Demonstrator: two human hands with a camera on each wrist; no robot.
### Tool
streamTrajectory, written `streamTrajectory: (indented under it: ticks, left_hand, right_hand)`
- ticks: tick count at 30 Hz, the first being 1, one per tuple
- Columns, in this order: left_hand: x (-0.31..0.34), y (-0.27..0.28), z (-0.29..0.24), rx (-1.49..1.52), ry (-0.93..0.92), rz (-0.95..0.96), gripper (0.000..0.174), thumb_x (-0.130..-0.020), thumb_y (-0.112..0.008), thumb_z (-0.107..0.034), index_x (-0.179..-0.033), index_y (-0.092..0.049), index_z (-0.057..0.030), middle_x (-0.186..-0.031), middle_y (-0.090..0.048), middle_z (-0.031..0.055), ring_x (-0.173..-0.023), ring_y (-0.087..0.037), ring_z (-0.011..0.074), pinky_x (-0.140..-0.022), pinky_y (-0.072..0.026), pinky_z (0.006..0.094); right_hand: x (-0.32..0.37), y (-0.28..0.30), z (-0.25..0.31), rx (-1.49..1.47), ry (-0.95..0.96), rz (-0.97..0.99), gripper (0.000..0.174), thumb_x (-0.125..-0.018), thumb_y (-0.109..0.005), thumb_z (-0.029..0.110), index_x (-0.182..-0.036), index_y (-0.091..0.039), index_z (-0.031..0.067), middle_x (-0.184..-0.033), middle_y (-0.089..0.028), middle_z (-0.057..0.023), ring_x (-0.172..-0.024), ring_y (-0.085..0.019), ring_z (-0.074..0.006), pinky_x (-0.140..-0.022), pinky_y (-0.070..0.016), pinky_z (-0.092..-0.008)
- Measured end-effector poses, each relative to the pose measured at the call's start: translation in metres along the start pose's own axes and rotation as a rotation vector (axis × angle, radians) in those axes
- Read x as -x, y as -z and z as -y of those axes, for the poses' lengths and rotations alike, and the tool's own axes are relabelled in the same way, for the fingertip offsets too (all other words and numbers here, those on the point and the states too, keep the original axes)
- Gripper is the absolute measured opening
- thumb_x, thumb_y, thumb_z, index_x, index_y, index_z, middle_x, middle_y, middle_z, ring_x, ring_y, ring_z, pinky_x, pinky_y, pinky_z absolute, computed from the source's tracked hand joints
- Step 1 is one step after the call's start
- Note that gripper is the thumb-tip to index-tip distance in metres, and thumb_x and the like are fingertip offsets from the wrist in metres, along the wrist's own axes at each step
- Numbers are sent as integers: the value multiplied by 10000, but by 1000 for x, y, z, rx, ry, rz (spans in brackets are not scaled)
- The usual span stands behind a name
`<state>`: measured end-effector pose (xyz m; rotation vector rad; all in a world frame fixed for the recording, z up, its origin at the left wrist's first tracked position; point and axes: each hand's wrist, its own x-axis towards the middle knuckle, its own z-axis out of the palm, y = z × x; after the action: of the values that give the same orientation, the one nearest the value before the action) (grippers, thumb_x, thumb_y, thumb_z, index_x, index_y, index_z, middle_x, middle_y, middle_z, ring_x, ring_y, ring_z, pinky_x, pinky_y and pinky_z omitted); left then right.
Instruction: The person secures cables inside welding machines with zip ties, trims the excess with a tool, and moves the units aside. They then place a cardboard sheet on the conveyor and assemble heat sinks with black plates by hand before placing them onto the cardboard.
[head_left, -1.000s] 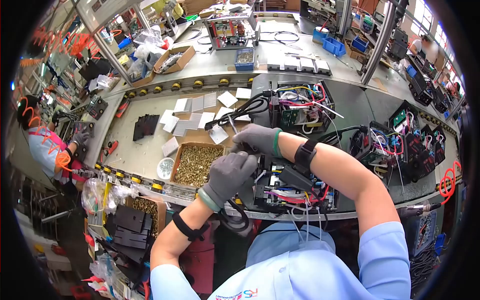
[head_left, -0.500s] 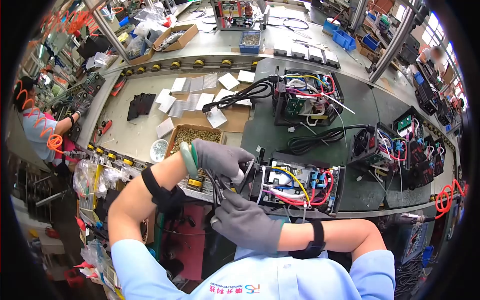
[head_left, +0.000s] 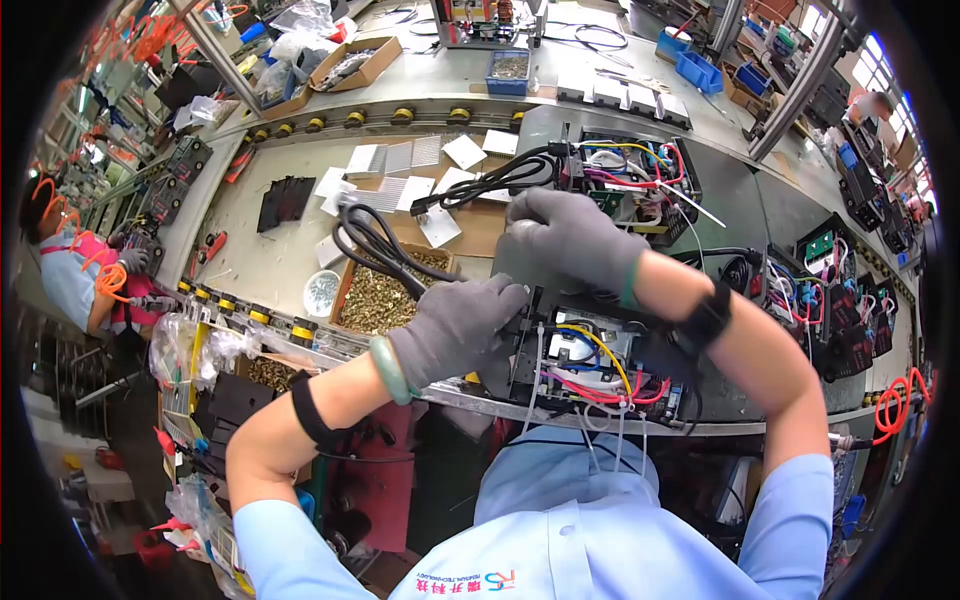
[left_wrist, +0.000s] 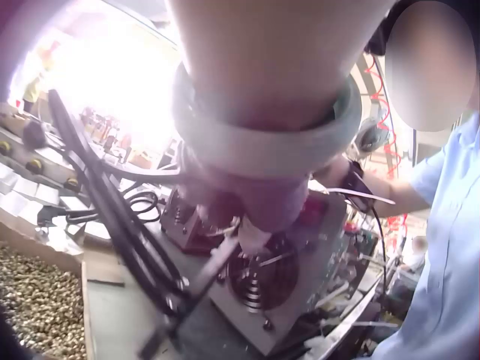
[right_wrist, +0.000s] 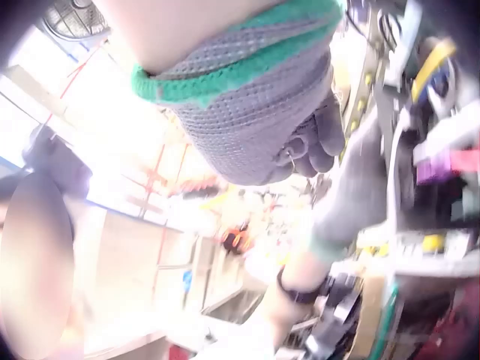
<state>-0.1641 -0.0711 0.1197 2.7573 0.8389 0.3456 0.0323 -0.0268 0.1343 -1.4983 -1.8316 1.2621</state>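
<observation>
My left hand (head_left: 450, 330) grips a looped black cable (head_left: 385, 243) near the front edge of the bench, left of an open device with coloured wires (head_left: 600, 365). The cable loops stick out over a box of brass-coloured parts (head_left: 375, 300). In the left wrist view the cable (left_wrist: 112, 202) hangs beside the left hand (left_wrist: 240, 195), whose fingers are partly hidden, above a fan grille (left_wrist: 259, 281). Up and to the right of it, the gloved right hand (head_left: 575, 245) is raised over the device. Its fingers look curled in the right wrist view (right_wrist: 262, 127), with no thing visible in them.
More open devices (head_left: 630, 165) stand behind and to the right, with another coiled cable (head_left: 510, 175). Finned metal plates (head_left: 425, 150), black sheets (head_left: 286, 203) and a white bowl (head_left: 322, 293) lie left. Another person (head_left: 75, 270) works at the far left.
My right hand has moved from below the left hand up and to the right. The left hand has shifted down, and the cable loops now extend up-left from it.
</observation>
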Motion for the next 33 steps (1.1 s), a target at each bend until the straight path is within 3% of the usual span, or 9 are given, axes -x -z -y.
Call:
streamTrajectory:
  ticks: [5, 7, 11, 16, 19, 21, 24, 29, 33]
  left_hand:
    - [-7, -31, 16, -188, -165, -310, 353, -675, -671, -129, -1005, -551, -88, -929, -605, 79, -753, -630, 259, -557, -515, 362]
    - [-3, -47, 15, -197, -92, -500, 361, -698, -671, -134, -1042, -569, -90, -952, -607, 85, -764, -639, 253, -558, -522, 358]
    - [-7, -65, -1, -75, 76, -685, 403, -783, -630, -105, -1177, -549, -103, -968, -565, 102, -742, -636, 267, -548, -511, 363]
    - [-13, -78, -1, 72, 210, -708, 508, -824, -602, -79, -1291, -418, -4, -1023, -582, 190, -805, -630, 355, -621, -525, 421]
    - [-9, -81, -1, 27, 167, -660, 465, -842, -593, -92, -1268, -430, 1, -1029, -584, 207, -827, -628, 370, -641, -526, 424]
    - [-15, -77, 2, 2, 99, -727, 443, -845, -597, -105, -1249, -446, -2, -994, -598, 195, -852, -634, 347, -641, -522, 425]
    - [-15, -66, -11, 401, 254, -647, 405, -831, -626, -134, -1197, -489, -25, -912, -617, 170, -825, -643, 324, -643, -519, 425]
    - [-10, -79, 4, 108, 175, -670, 376, -762, -662, -106, -1093, -507, -20, -925, -610, 167, -830, -625, 365, -698, -510, 427]
    - [16, -112, 26, 164, 292, -568, 360, -755, -644, -62, -1084, -509, -5, -1044, -587, 183, -930, -604, 375, -804, -501, 413]
  right_hand:
    - [-58, -19, -55, 132, -190, 461, 248, -907, -540, 245, -1021, -668, 65, -948, -697, -149, -824, -690, -226, -708, -541, -364]
    - [-43, -18, -16, 346, 105, 490, 417, -868, -584, 371, -1015, -686, -6, -845, -680, -92, -791, -625, -189, -738, -489, -343]
    - [-54, -36, -22, -109, -303, 59, 340, -828, -663, 321, -787, -659, -17, -741, -647, -83, -629, -590, -168, -592, -476, -318]
    - [-37, -10, 8, -634, -243, -110, 224, -890, -613, 240, -811, -609, 31, -702, -595, -44, -565, -546, -135, -515, -438, -293]
    - [-1, -9, 42, -318, -21, -157, 189, -899, -602, 200, -864, -592, 14, -714, -595, -41, -583, -556, -135, -531, -452, -300]
    - [24, -20, 47, -39, 379, -435, 139, -891, -598, 145, -912, -580, 9, -694, -608, -84, -577, -608, -223, -554, -480, -330]
    - [63, -33, 51, 79, 458, -427, 127, -843, -620, 94, -950, -582, 37, -728, -603, -177, -683, -619, -402, -594, -514, -370]
    - [64, -18, 47, 198, 576, -425, 141, -824, -625, 125, -939, -590, 51, -715, -621, -148, -639, -638, -358, -585, -512, -387]
    - [75, 34, 85, -57, 806, -777, 138, -877, -604, 189, -902, -580, 56, -610, -569, -135, -523, -586, -344, -502, -489, -396]
